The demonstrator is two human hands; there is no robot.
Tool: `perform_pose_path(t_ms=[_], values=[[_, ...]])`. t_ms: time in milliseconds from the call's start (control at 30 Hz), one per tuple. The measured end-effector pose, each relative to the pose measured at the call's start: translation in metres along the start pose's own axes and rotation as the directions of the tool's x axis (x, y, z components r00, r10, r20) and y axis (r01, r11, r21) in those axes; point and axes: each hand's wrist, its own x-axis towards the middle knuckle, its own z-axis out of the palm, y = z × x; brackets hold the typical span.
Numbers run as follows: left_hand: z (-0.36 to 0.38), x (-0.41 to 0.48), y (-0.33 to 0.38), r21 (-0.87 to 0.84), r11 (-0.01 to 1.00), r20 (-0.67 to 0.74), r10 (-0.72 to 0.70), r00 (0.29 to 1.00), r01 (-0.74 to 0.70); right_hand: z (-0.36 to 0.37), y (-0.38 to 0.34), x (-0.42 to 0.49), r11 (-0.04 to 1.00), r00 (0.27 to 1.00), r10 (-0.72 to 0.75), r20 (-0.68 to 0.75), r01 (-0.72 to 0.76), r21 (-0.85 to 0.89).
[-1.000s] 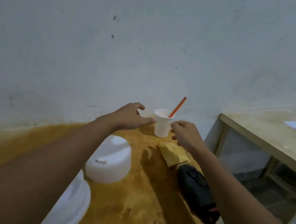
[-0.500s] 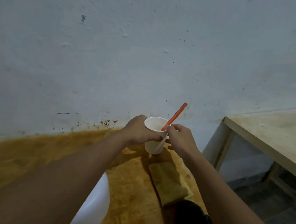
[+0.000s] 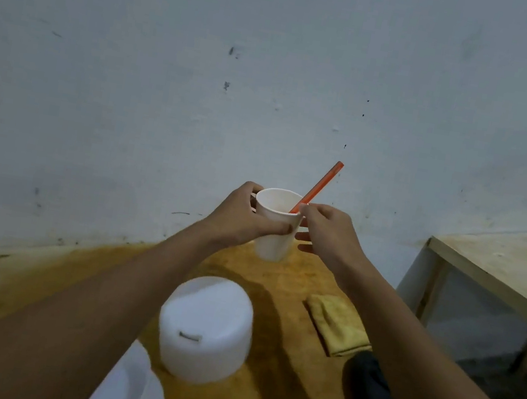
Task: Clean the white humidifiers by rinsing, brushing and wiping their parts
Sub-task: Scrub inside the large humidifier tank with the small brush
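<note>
A white paper cup (image 3: pixel 275 235) stands on the orange-brown table (image 3: pixel 276 308) by the wall. My left hand (image 3: pixel 242 216) grips the cup around its side. An orange brush handle (image 3: pixel 321 182) sticks up out of the cup, slanting right. My right hand (image 3: pixel 326 230) pinches that handle at the cup's rim, its other fingers spread. Nearer to me sits a white round humidifier part (image 3: pixel 205 328) with a small slot on its side. A second white humidifier piece (image 3: pixel 132 389) shows at the bottom edge, partly hidden by my left arm.
A folded yellow cloth (image 3: pixel 339 325) lies right of the white part. A black object (image 3: pixel 376 396) sits at the table's near right edge under my right arm. A pale wooden table (image 3: pixel 503 268) stands to the right, with a gap and floor between. The wall rises directly behind.
Both hands reached the cup: the left closed round its side, the right took the orange handle at the rim. The view tilted down, so the white humidifier part shows again.
</note>
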Motion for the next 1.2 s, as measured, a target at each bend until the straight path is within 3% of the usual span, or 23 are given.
perform_pose_path(t_ms=[500,833,1200], values=[[-0.145,-0.154,-0.033,-0.029,0.999,-0.248,-0.045,0.968,0.039,0.114,-0.1,-0.117,0.998,0.957,-0.052,0.286,0.057,-0.011],[-0.155,-0.185,-0.087,-0.167,0.985,-0.375,-0.111,0.92,0.051,0.18,-0.094,-0.136,0.992,0.965,-0.097,0.243,0.114,-0.056],[-0.149,-0.156,-0.13,-0.153,0.986,-0.419,-0.122,0.9,0.063,0.199,-0.075,-0.098,0.99,0.957,-0.097,0.273,0.121,-0.072]])
